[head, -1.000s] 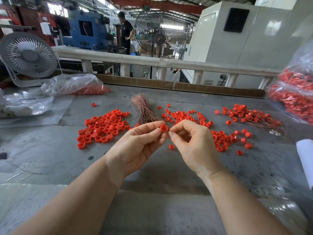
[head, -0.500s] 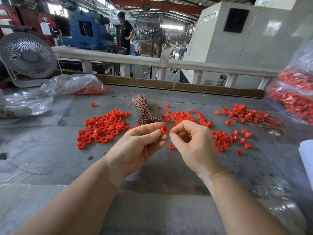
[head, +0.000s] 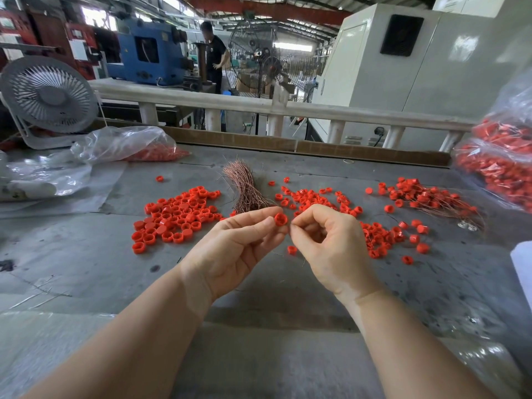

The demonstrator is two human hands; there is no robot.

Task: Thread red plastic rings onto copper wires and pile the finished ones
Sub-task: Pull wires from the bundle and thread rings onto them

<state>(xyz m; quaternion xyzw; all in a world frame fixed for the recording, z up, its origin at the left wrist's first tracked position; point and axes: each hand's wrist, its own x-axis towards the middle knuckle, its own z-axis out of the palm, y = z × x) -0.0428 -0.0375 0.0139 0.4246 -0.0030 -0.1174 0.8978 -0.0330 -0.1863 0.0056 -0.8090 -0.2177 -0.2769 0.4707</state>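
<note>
1. A small red plastic ring (head: 281,219) is held up above the grey table, pinched at the left hand's fingertips.
2. Loose red rings lie in two spreads – one heap to the left (head: 175,216), a scatter to the right (head: 374,234).
3. A bundle of thin copper wires (head: 244,187) lies between them, its far end fanned out.
4. Finished rings on wires are piled far right (head: 426,197).

1 head-worn camera looks forward and down, close over the table (head: 86,272).

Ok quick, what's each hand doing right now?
Left hand: pinching a red ring in its fingers.
Right hand: fingers curled in a pinch beside the ring; probably on a copper wire, too thin to tell.
</note>
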